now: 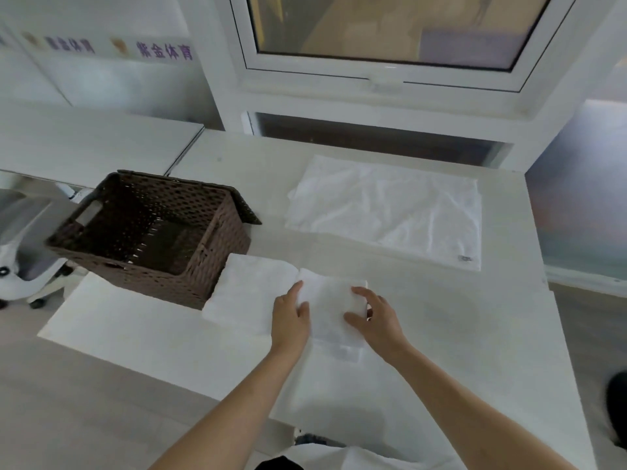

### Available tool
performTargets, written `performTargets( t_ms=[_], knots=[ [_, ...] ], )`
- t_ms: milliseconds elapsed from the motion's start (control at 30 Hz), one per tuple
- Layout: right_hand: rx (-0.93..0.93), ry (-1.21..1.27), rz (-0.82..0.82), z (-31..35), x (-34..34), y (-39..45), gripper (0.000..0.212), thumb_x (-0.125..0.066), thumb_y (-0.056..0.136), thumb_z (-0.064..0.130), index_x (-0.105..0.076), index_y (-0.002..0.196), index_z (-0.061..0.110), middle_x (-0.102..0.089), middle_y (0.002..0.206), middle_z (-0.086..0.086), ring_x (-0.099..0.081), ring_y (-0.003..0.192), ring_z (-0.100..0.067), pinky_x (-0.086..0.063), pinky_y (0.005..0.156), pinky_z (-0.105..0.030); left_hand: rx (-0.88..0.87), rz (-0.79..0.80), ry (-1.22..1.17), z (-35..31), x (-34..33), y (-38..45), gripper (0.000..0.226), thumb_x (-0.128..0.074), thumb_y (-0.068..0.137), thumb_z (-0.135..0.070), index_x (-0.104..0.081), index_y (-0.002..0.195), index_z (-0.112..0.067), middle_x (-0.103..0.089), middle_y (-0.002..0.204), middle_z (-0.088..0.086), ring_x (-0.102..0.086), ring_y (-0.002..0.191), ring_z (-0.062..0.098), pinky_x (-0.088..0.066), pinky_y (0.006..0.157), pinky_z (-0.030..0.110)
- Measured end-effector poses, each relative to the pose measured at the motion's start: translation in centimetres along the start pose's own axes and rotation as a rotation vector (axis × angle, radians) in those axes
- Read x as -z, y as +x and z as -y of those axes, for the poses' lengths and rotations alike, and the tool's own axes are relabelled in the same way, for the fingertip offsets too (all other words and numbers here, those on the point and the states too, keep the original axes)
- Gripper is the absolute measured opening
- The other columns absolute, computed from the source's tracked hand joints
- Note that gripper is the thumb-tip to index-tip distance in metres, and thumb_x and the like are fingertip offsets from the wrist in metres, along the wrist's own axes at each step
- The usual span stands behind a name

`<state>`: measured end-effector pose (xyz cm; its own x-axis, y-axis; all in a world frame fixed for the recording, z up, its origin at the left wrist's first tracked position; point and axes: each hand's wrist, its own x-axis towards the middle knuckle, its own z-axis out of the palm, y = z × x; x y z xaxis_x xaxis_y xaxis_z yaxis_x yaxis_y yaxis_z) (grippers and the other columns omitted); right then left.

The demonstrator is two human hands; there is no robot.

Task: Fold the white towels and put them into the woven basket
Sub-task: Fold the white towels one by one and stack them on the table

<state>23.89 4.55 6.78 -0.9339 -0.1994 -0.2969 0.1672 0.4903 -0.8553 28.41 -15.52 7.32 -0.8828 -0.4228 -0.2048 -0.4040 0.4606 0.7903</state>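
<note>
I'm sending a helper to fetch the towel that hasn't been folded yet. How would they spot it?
Start at the white table under the window. On its far right part, beyond both hands, lies the flat, spread-out white towel. Unlike the small folded white towels near the brown woven basket, it is wide, wrinkled, untouched, with a small tag at its near right corner.
</note>
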Motion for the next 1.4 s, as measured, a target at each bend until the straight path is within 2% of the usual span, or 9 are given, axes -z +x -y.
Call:
performTargets(
  t_ms=[100,200,300,400,600,967,1133,1267,1400],
  knots=[
    [-0.024,-0.073,-0.003,0.1,-1.3,1.1,0.057,-0.080,0.087,0.029,-0.058,0.139,0.037,-0.058,0.117,0.001,-0.061,0.095,-0.014,-0.050,0.080,-0.023,-0.022,0.121,0.086,1.3,1.0,2.2,0.050,-0.049,0.106,-0.023,-0.039,0.155,-0.030,-0.050,0.134,0.007,-0.054,0.113,0.015,-0.040,0.097,0.023],
    [-0.041,-0.259,0.056,-1.0,-2.2,1.0,0.059,-0.073,0.094,0.034,-0.051,0.149,0.033,-0.053,0.136,-0.008,-0.059,0.113,-0.024,-0.049,0.100,-0.033,-0.094,0.290,0.305,2.5,1.3,3.0,0.052,-0.043,0.109,-0.029,-0.031,0.159,-0.023,-0.042,0.144,0.013,-0.044,0.131,0.028,-0.035,0.109,0.031],
    [0.019,-0.439,0.041,-2.1,-2.3,0.2,0.061,-0.064,0.100,0.042,-0.042,0.155,0.033,-0.029,0.165,-0.009,-0.043,0.142,-0.030,-0.037,0.117,-0.037,-0.292,0.240,0.603,3.4,1.2,3.3,0.049,-0.038,0.110,-0.030,-0.032,0.157,-0.017,-0.027,0.158,0.017,-0.026,0.146,0.035,-0.025,0.120,0.037],
    [0.205,-0.667,-0.029,-2.5,-2.0,-0.3,0.064,-0.049,0.102,0.055,-0.038,0.159,0.028,-0.014,0.173,-0.003,-0.021,0.156,-0.024,-0.030,0.122,-0.040,-0.465,0.242,0.691,3.1,0.5,3.7,0.050,-0.032,0.111,-0.031,-0.031,0.158,-0.014,-0.010,0.170,0.014,-0.005,0.158,0.034,-0.013,0.127,0.040],
    [0.114,-0.892,0.198,-2.6,-2.9,-0.8,0.088,-0.002,0.088,0.076,-0.001,0.165,0.034,0.020,0.166,0.015,0.006,0.160,-0.016,-0.013,0.129,-0.041,-0.509,0.507,0.890,4.1,-0.8,3.3,0.066,-0.009,0.106,-0.054,0.017,0.161,-0.027,0.031,0.165,0.008,0.024,0.154,0.033,0.009,0.126,0.051],
    [0.005,-0.867,0.233,-4.4,-4.2,-0.8,0.079,-0.003,0.092,0.070,0.015,0.162,0.039,0.030,0.164,0.020,-0.014,0.157,-0.008,-0.025,0.123,-0.038,-0.471,0.578,0.924,5.8,-3.0,4.0,0.067,-0.009,0.105,-0.054,0.044,0.143,-0.037,0.061,0.144,0.008,0.054,0.135,0.027,0.017,0.123,0.054],
    [0.004,-0.875,0.230,-4.7,-4.3,-0.1,0.074,-0.012,0.098,0.064,0.016,0.161,0.039,0.029,0.166,0.018,-0.010,0.158,-0.006,-0.011,0.127,-0.042,-0.472,0.599,0.950,6.0,-3.3,4.8,0.068,-0.008,0.104,-0.055,0.047,0.141,-0.038,0.060,0.145,0.007,0.065,0.124,0.022,0.019,0.122,0.052],
    [0.021,-0.794,0.239,-5.9,-3.8,0.6,0.079,-0.004,0.091,0.077,0.017,0.160,0.042,0.030,0.164,0.023,-0.030,0.152,-0.008,-0.026,0.123,-0.044,-0.475,0.588,0.957,6.2,-4.2,5.4,0.067,0.000,0.098,-0.057,0.041,0.148,-0.037,0.057,0.148,0.008,0.063,0.126,0.024,0.018,0.122,0.053],
    [0.032,-0.805,0.238,-5.9,-3.9,0.0,0.071,-0.018,0.103,0.063,0.016,0.161,0.041,0.031,0.165,0.020,-0.049,0.138,-0.015,-0.035,0.114,-0.044,-0.462,0.594,0.955,6.5,-4.2,5.0,0.067,-0.001,0.099,-0.058,0.036,0.152,-0.037,0.053,0.152,0.009,0.061,0.128,0.022,0.017,0.123,0.053]
  ],
)
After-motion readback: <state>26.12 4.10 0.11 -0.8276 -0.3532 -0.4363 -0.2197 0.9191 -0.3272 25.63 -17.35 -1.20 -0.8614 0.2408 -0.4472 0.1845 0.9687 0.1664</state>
